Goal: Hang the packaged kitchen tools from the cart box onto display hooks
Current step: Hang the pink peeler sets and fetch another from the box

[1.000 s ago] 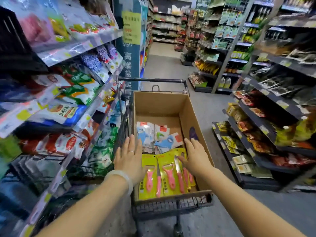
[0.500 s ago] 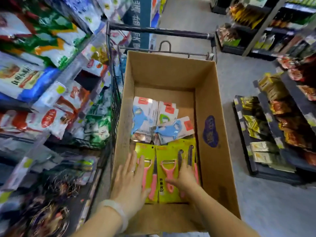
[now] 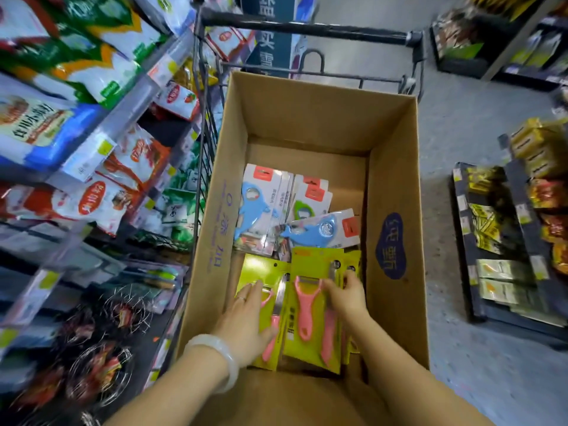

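Note:
An open cardboard box [image 3: 396, 186] sits in a wire shopping cart [image 3: 310, 29]. At its near end lie yellow-green carded packs of pink peelers and knives [image 3: 310, 305]; behind them are white carded packs with blue and green dolphin-shaped tools [image 3: 261, 207]. My left hand [image 3: 246, 321] lies flat, fingers apart, on the left yellow pack. My right hand [image 3: 347, 296] curls its fingers over the right edge of the stacked yellow packs, pinching them.
Shelves of bagged food [image 3: 76, 124] run close along the cart's left side, with wire whisk-like items [image 3: 101, 364] low down. A dark low shelf of yellow packets [image 3: 507, 241] stands across the grey aisle floor [image 3: 461, 133] on the right.
My view has tilted down and closer over the box. Both hands have gone deeper inside; my right hand has shifted to the right edge of the yellow packs and closed its fingers on them.

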Motion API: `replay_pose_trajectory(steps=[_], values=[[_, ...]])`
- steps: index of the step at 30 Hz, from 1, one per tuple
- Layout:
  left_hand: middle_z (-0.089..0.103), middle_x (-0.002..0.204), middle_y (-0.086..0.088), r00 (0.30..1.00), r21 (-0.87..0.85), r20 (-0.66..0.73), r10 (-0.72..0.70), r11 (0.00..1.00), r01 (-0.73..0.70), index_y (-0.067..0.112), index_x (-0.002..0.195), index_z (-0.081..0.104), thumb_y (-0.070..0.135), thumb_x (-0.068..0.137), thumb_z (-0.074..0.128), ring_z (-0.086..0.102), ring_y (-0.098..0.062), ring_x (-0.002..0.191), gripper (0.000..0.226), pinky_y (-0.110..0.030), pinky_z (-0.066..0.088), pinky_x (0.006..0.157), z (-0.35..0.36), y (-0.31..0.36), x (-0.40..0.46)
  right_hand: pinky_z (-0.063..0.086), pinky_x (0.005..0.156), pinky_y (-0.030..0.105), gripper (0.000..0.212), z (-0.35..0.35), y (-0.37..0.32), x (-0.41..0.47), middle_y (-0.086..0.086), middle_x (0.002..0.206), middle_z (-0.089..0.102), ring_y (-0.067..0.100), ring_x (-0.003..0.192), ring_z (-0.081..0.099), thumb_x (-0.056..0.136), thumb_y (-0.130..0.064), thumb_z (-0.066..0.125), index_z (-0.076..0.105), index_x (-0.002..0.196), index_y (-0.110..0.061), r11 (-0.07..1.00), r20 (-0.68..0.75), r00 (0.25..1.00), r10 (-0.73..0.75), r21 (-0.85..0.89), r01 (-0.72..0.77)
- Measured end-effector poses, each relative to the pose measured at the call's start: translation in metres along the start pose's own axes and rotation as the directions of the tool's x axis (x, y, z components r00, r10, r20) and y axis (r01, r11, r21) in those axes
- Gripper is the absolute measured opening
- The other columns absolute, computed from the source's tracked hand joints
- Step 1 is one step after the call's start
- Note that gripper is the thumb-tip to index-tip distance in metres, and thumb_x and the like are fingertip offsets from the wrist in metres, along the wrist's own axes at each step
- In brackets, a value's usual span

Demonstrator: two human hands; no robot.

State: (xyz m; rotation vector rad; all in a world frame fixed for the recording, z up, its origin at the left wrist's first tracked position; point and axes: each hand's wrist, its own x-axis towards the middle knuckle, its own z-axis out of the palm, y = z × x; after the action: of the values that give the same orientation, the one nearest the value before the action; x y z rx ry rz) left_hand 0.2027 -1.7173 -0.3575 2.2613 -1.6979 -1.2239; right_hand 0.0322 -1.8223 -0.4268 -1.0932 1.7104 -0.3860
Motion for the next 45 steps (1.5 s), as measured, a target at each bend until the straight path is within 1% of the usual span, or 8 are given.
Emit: replay_pose_trajectory(steps=[5,10,14,21,24,27,39,45], values=[[0.000,0.159,-0.001,0.993,-0.230,-0.107,-0.046,0.973,0.020,0.018,0.149,-0.010,0.044,0.080,0.067,0.006,-0.018,0.146,0.107,-0.031,0.015,0.116,-0.021,0.009,0.005,0.053,0.072,0.028,0.008,-0.024,-0.074,-0.020,0.005,0.091,0.067,0.018,0.082,0.065,0.086,-0.009,0.063,0.060,0.094,-0.009,0.920,0.146,0.949,-0.281,0.324,0.222],[0.038,0.146,-0.005,0.882,-0.588,-0.421,-0.211,0.804,-0.089,0.017,0.146,0.021,0.029,0.062,0.085,0.038,-0.018,0.130,0.107,-0.033,0.032,0.107,-0.051,0.020,0.006,0.047,0.048,0.016,0.012,-0.008,-0.130,-0.046,-0.002,0.073,0.067,0.006,0.058,0.064,0.089,-0.007,0.058,0.057,0.086,-0.018,0.825,0.287,0.848,-0.445,0.501,0.263],[0.032,0.150,-0.006,0.845,-0.597,-0.470,-0.255,0.797,-0.091,0.013,0.145,0.024,0.024,0.064,0.084,0.030,-0.022,0.136,0.102,-0.034,0.027,0.107,-0.072,0.015,-0.002,0.041,0.054,0.020,0.018,0.008,-0.135,-0.037,0.003,0.070,0.054,0.012,0.062,0.052,0.094,-0.030,0.053,0.053,0.080,-0.018,0.823,0.273,0.871,-0.409,0.522,0.223],[0.051,0.124,-0.001,0.766,-0.635,-0.541,-0.347,0.766,-0.101,0.011,0.131,0.041,0.022,0.061,0.086,0.045,-0.022,0.121,0.084,-0.031,0.035,0.093,-0.084,-0.017,-0.012,0.043,0.062,0.025,0.048,0.066,-0.006,-0.011,0.006,0.093,0.058,0.017,0.078,0.054,0.083,-0.033,0.067,0.048,0.119,-0.009,0.955,0.392,0.899,0.197,-0.284,-0.085],[0.054,0.120,-0.001,0.752,-0.642,-0.552,-0.360,0.759,-0.108,0.010,0.127,0.043,0.019,0.061,0.086,0.048,-0.022,0.117,0.079,-0.030,0.036,0.089,-0.082,-0.027,-0.013,0.049,0.081,0.029,0.099,0.096,0.024,-0.015,0.006,0.104,0.055,0.021,0.096,0.056,0.072,-0.028,0.078,0.014,0.146,-0.016,0.965,0.284,0.947,0.152,-0.251,-0.080],[0.057,0.110,0.001,0.739,-0.660,-0.559,-0.375,0.741,-0.124,0.016,0.115,0.045,0.017,0.061,0.085,0.052,-0.021,0.107,0.067,-0.030,0.038,0.084,-0.080,-0.034,-0.012,0.045,0.095,0.038,0.117,0.116,0.033,-0.013,0.014,0.124,0.053,0.032,0.117,0.051,0.057,-0.043,0.085,0.013,0.145,-0.015,0.942,0.091,0.988,0.129,-0.321,-0.093],[0.053,0.132,-0.006,0.746,-0.697,-0.513,-0.425,0.714,-0.073,0.016,0.135,0.039,0.032,0.056,0.087,0.049,-0.028,0.122,0.094,-0.051,0.040,0.102,-0.078,-0.039,-0.004,0.046,0.091,0.035,0.081,0.103,0.039,-0.012,0.018,0.137,0.049,0.032,0.118,0.054,0.079,-0.012,0.072,0.026,0.145,-0.003,0.980,0.086,0.980,0.182,-0.098,-0.173],[0.052,0.133,-0.005,0.727,-0.700,-0.527,-0.440,0.710,-0.077,0.015,0.136,0.038,0.032,0.058,0.087,0.046,-0.027,0.124,0.093,-0.048,0.038,0.104,-0.078,-0.037,-0.006,0.043,0.047,0.024,0.024,0.039,0.000,-0.007,0.006,0.071,0.058,0.017,0.056,0.053,0.081,-0.004,0.068,0.054,0.100,-0.005,0.983,0.112,0.994,0.010,0.183,-0.031]])
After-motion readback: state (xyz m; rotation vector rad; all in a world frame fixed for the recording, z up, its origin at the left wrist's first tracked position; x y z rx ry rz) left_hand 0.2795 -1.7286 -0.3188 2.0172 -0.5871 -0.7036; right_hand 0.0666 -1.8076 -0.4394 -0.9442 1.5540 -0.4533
